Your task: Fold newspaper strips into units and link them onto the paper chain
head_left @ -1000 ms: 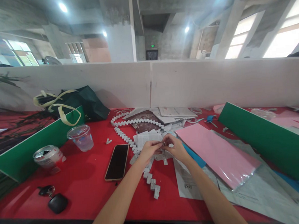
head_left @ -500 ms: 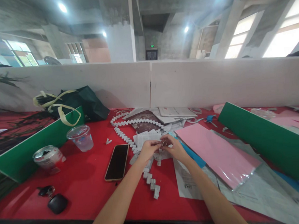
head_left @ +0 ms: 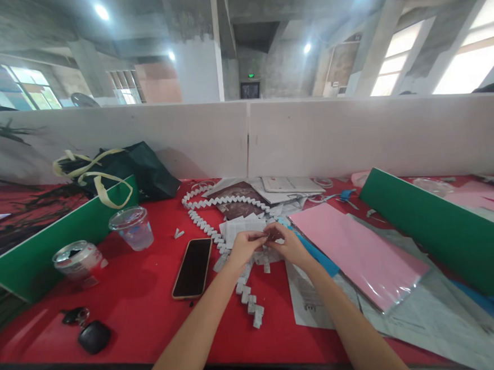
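Observation:
My left hand and my right hand meet over the middle of the red table, fingertips pinched together. Between them is a short folded-paper chain, its pale zigzag end hanging below the fingers; the part in the fingertips is mostly hidden. A long zigzag paper chain loops across the table behind and to the left of my hands. Another piece of grey-white chain lies in front of my left wrist. Paper sheets lie just beyond my fingers.
Left of my forearm lie a phone, a cup, a can and keys. A pink folder covers papers on the right. Green dividers flank the space, and a white partition stands behind.
The hanging end of the short chain has shifted slightly right and now hangs straighter. Both hands stay in almost the same place, still pinched together.

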`<action>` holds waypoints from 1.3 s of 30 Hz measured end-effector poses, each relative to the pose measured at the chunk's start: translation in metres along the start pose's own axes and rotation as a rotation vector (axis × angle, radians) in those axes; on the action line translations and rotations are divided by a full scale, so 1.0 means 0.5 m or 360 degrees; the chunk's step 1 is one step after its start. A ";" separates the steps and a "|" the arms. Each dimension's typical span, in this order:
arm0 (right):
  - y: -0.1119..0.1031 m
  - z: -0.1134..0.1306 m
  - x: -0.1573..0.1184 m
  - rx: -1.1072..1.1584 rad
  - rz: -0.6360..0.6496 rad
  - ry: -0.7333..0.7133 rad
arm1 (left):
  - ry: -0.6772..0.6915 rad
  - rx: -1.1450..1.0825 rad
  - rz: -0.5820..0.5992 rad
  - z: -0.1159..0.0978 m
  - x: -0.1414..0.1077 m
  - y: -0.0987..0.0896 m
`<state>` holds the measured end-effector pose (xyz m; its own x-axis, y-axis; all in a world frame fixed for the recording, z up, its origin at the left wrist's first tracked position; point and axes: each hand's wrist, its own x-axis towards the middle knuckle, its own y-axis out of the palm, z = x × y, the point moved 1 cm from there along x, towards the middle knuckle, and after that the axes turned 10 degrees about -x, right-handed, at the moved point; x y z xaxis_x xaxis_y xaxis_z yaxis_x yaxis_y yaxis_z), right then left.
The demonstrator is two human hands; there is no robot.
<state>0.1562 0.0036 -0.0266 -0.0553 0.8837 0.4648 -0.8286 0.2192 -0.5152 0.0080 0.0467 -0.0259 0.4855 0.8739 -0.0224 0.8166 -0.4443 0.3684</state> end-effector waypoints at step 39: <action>0.000 0.005 -0.004 -0.0223 -0.0039 -0.0077 | 0.0702 0.1055 0.0087 -0.011 -0.018 0.007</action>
<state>0.1548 0.0011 -0.0259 -0.0655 0.8570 0.5111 -0.7442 0.2993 -0.5972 0.0048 0.0383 -0.0196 0.4749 0.7834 0.4008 0.8782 -0.3922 -0.2740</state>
